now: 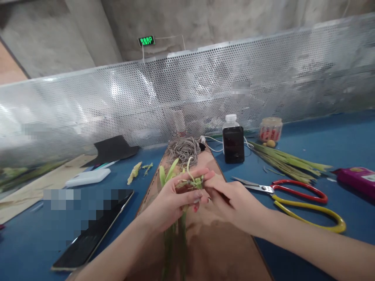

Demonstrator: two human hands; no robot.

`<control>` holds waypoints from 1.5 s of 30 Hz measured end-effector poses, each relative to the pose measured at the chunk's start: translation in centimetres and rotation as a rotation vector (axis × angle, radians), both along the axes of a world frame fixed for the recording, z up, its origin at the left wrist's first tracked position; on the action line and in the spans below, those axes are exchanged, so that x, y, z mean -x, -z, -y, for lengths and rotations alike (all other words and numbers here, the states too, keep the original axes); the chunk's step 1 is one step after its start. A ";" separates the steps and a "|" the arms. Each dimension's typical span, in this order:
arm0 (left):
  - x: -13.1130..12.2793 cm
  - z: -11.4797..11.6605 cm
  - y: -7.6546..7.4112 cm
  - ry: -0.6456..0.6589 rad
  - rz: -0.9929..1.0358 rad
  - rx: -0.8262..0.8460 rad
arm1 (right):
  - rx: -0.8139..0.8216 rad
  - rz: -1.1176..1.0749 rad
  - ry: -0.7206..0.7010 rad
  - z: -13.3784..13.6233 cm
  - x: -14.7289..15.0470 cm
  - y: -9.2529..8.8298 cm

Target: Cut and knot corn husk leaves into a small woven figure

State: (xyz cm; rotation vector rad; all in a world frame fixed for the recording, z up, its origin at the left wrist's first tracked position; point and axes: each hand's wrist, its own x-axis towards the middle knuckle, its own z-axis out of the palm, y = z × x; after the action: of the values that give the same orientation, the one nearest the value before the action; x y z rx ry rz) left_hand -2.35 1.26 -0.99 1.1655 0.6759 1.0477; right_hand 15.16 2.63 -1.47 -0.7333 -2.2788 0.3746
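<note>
Above the brown board (216,242), my hands meet around a small bundle of green plant leaves (170,173). My left hand (172,201) is closed with thumb and fingers round the bundle, and long green blades hang down below it. A pale strand (189,167) curls up from between the fingers. The fingertips of my right hand (236,197) pinch at the right side of the same bundle, partly hidden behind its knuckles. Just beyond lies a loose heap of grey cord (185,150). Scissors (267,189) with one red and one yellow handle lie to the right, blades apart.
A phone (233,145) leans against a bottle (231,120). Right of it are a jar (271,128), long green leaves (290,162) and a purple packet (356,181). On the left lie a dark tablet (96,230), a white object (88,177) and plant scraps (134,173).
</note>
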 end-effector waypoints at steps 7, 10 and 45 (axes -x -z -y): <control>-0.3 0.4 -0.5 0.075 0.033 0.053 | 0.769 -0.267 -0.063 -0.2 0.9 0.2; -0.4 0.6 -0.8 0.093 0.027 0.056 | 0.853 -0.351 -0.121 -0.4 0.9 0.7; 0.3 0.6 -0.1 0.338 -0.200 0.057 | 0.729 0.098 -0.412 -2.1 -1.6 -2.4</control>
State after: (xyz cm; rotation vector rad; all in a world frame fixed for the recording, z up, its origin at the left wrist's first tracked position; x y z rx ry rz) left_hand -2.67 0.64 -0.90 1.2927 0.6321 0.6299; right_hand 16.79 4.72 0.93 -0.6145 -2.3714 1.4378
